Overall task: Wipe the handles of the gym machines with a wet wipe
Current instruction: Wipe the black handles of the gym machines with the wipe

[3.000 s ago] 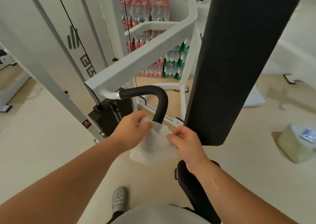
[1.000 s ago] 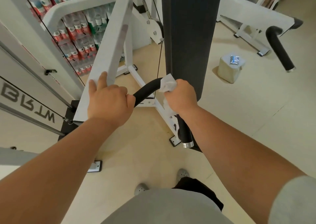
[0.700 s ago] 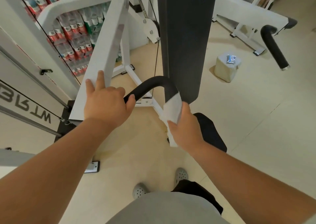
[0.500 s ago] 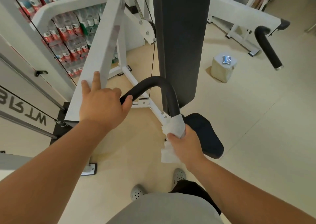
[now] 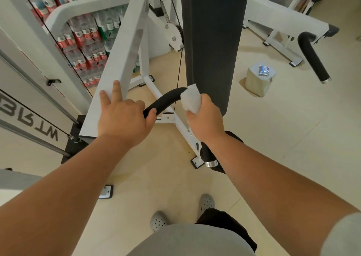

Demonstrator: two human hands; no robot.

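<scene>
right hand wrapping wipe around handle

Wipe on handle bend (pad just behind)

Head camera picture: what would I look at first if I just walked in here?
First, the right hand in the middle, its grip wrapped round a white wet wipe on the bend of the black handle. Right behind it stands a big dark upright pad, and the left hand holds the end of the white beam beside the handle.
</scene>
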